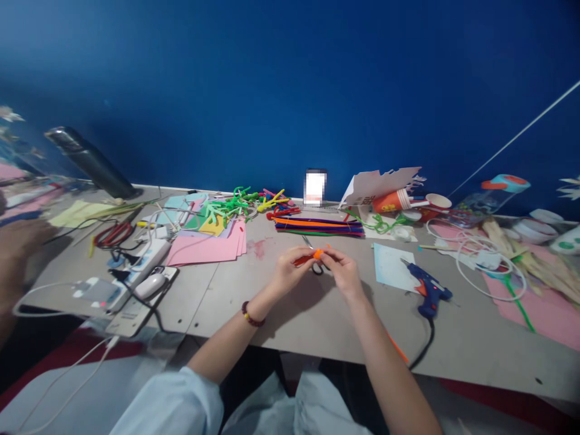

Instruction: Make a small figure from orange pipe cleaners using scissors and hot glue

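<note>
Hands (290, 266) (347, 272) around a small, bright orange piece (318, 254)

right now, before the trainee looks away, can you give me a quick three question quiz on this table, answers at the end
1. Open question: what colour is the small piece held between the left grip and the right grip?
2. True or false: the glue gun lies on the table, to the right of both grips.
3. Multiple choice: where is the beaded bracelet worn?
a) left wrist
b) right wrist
c) both wrists

Key: 1. Orange. 2. True. 3. a
</note>
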{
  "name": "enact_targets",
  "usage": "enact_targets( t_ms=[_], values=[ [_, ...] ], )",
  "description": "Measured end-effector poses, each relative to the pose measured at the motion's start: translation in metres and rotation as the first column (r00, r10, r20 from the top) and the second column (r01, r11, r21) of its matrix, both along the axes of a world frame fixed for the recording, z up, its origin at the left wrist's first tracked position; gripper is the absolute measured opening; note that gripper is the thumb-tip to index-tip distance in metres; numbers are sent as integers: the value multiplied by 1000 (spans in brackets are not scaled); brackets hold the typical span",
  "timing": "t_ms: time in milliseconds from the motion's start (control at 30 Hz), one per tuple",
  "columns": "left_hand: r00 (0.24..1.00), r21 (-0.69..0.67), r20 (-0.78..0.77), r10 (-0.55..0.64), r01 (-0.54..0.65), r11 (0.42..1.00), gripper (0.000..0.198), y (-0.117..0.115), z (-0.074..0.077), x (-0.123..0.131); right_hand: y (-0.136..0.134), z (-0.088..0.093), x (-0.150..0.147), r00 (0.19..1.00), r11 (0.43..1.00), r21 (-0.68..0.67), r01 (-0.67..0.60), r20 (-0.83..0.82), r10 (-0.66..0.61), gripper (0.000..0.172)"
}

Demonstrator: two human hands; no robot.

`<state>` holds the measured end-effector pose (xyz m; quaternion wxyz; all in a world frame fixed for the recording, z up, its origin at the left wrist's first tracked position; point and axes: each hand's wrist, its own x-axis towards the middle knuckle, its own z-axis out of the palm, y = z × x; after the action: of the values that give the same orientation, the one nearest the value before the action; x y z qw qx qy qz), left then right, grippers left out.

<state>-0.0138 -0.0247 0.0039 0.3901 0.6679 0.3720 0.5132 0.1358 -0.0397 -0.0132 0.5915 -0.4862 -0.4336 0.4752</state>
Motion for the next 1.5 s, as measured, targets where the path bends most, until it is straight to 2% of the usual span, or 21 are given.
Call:
enact_targets(
  t_ms=[100,233,333,433,567,700,767,833,933,1100,1233,1333,1500],
  values=[
    [1000,-2,-18,20,-20,1000,20,-3,1,0,2,-4,2,1000,1000,-4,-31,3,31,34],
    [999,-72,8,43,-42,997,24,-5,-3,1,2,-8,4,998,999,13,-48,33,48,34],
    [996,-183,71,47,-33,982,28,-2,-7,3,2,-8,4,998,998,20,-61,34,61,35],
    [984,-332,179,6,55,942,32,4,-7,4,2,-8,4,999,999,28,-46,30,46,35],
    [954,-499,290,-83,224,837,32,10,1,-1,2,-7,2,998,999,33,-8,57,7,34],
    [892,-613,429,-145,405,679,38,13,5,-7,2,-4,0,999,999,34,3,35,-4,34],
    [875,-649,457,-159,450,614,39,13,2,-9,2,-3,-1,1000,999,50,8,24,-10,33],
    [872,-668,459,-170,465,581,37,13,0,-9,1,-3,-1,999,997,73,7,54,-11,28],
    [880,-668,451,-148,443,599,36,11,0,-6,0,-4,-1,991,993,120,-10,137,-6,24],
    [882,-641,464,-80,397,657,35,8,3,-2,-2,-7,-4,964,971,231,-59,267,-6,36],
    [888,-664,458,-55,382,643,39,7,0,-2,-3,-5,-6,948,959,282,-16,309,-76,30],
    [883,-675,466,-53,393,624,39,8,-2,-2,-4,-5,-5,947,960,281,-7,311,-84,27],
    [868,-658,495,-47,409,633,33,6,-4,0,-3,-7,-3,946,960,279,4,311,-94,23]
  ],
)
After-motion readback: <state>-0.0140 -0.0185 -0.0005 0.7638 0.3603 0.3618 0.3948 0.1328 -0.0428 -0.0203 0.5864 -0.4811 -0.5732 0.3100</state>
